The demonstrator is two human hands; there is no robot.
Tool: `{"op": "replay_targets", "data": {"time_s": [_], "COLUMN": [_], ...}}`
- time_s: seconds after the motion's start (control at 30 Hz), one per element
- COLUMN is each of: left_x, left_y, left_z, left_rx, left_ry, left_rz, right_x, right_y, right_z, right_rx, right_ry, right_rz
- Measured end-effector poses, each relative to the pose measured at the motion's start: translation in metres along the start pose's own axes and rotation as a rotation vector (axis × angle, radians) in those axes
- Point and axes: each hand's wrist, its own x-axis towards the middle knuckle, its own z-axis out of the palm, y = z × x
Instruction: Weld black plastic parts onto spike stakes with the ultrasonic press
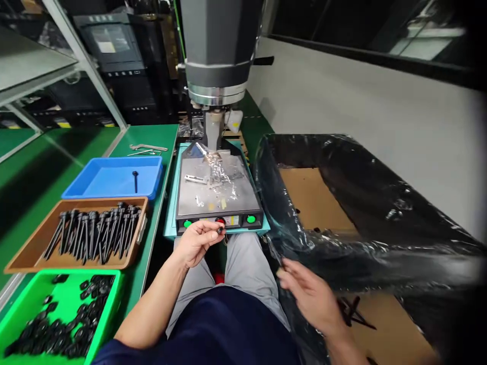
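The left hand (196,243) pinches a small black part (219,230) between thumb and fingertips just in front of the press (218,200) panel, beside its red button (220,221), a fingertip hold that leaves the part exposed. The right hand (310,296) is open, fingers loosely spread, at the near rim of the bag (342,213) on the right. Blue tray (114,178), brown tray (23,256) and green tray (70,299) line the tabletop (152,137) at left, within the left hand's reach.

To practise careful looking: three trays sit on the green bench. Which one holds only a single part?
The blue tray, farthest away, holds one black pin; the brown tray and green tray hold many.
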Motion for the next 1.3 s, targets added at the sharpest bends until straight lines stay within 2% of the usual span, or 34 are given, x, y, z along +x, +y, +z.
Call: {"op": "replay_targets", "data": {"time_s": [0.1,0.23,0.37,0.5,0.67,0.77,0.83,0.93,1.03,1.17,1.3], "left_x": [0.001,-0.005,-0.009,-0.005,0.001,0.003,0.005,0.008,0.014,0.023,0.031], "left_y": [0.002,0.005,0.006,0.006,0.007,0.002,-0.003,-0.011,-0.014,-0.018,-0.032], "left_z": [0.017,0.012,0.003,0.002,0.002,0.000,-0.002,-0.004,-0.004,-0.002,-0.001], "left_rx": [0.012,0.015,0.001,-0.016,0.012,0.064,0.166,0.380,0.488,0.581,0.601], "left_ry": [-0.045,-0.024,0.014,0.011,-0.006,-0.027,-0.027,0.042,0.056,-0.022,0.005], "left_rz": [0.076,0.142,0.167,0.104,0.072,0.109,0.165,0.300,0.406,0.396,0.305], "right_x": [0.020,0.042,0.044,0.042,0.040,0.038,0.037,0.039,0.044,0.057,0.072], "right_y": [-0.010,-0.027,-0.030,-0.025,-0.026,-0.027,-0.026,-0.019,-0.012,-0.008,-0.004], "right_z": [0.035,0.068,0.074,0.078,0.087,0.091,0.095,0.101,0.105,0.105,0.108], "right_rx": [0.003,0.044,0.161,0.522,0.926,1.020,1.027,0.973,0.865,0.789,0.836], "right_ry": [-0.251,-0.366,-0.457,-0.576,-0.587,-0.561,-0.507,-0.449,-0.498,-0.495,-0.402], "right_rz": [-0.182,-0.286,-0.216,-0.006,0.238,0.278,0.257,0.200,0.181,0.200,0.254]}}
